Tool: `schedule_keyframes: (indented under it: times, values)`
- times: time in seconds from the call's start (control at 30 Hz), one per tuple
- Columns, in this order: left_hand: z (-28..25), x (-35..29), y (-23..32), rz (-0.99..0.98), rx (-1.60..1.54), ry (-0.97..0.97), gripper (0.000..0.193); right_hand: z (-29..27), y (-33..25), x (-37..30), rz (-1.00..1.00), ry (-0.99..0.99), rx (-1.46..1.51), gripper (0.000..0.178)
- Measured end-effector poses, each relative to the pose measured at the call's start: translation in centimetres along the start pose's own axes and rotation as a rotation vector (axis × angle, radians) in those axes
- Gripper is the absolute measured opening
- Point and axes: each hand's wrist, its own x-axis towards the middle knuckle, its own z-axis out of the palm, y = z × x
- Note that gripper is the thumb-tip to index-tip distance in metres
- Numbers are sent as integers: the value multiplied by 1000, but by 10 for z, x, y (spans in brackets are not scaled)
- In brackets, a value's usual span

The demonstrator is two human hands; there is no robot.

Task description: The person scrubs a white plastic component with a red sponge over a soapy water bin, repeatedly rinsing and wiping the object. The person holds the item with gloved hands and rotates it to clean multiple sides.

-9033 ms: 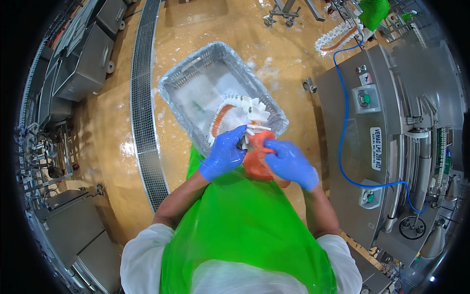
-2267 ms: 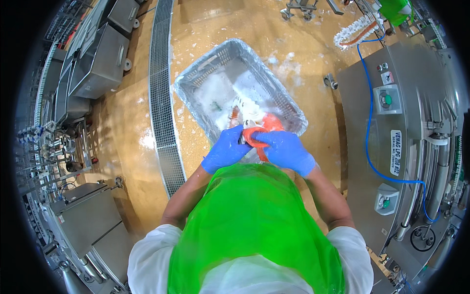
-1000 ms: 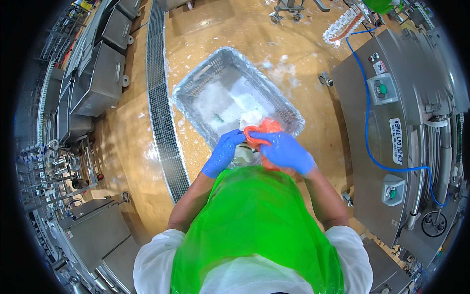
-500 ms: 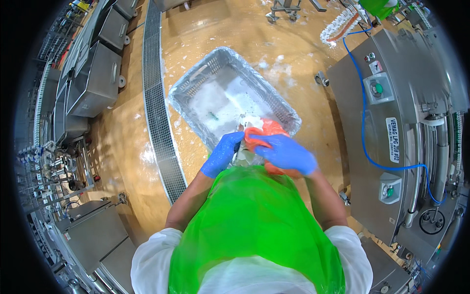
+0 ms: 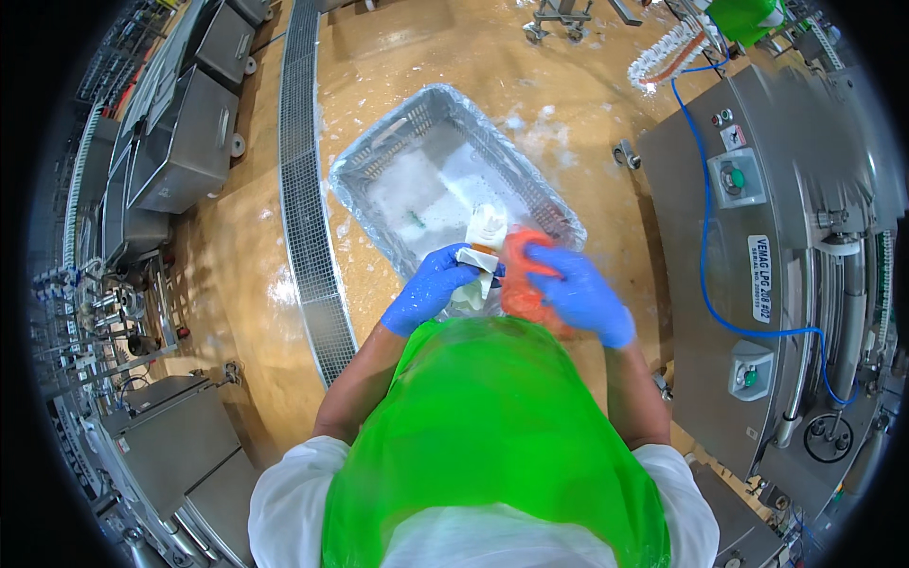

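Both my hands wear blue gloves and work over the near end of a grey crate [image 5: 365,156] lined with clear film, with foamy water inside. My left hand [image 5: 434,289] is closed on a small pale part [image 5: 476,258] with a brown-orange band; its kind I cannot make out. White foam [image 5: 488,225] clings at its far end. In my right hand [image 5: 584,295] is a bunched orange-red cloth [image 5: 526,279], partly smeared by motion, just right of the pale part. A small green thing [image 5: 415,219] shows in the crate's water.
A long floor drain grate [image 5: 301,170] runs left of the crate. Steel wheeled bins [image 5: 185,142] line the left side. A large steel machine [image 5: 701,227] with a blue hose [image 5: 703,227] stands at right. Foam patches [image 5: 544,133] lie on the wet floor.
The orange-red cloth and my right hand have shifted right, off the pale part, which shows more plainly now in my left hand. My left hand has moved slightly left and down.
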Motion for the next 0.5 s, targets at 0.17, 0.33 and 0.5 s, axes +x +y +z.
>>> schedule_keyframes:
  times: [0.17, 0.33, 0.5]
  values:
    - [-1, -5, -7, -6, 245, -47, 28, 6, -40, 9, 252, -300, -386, 48]
    - [1, -7, -12, 84, 477, -4, 26, 11, 7, 4, -164, -133, -580, 49]
    - [10, -20, 9, 41, 413, 68, 27, 2, -35, 2, 231, -334, -283, 51]
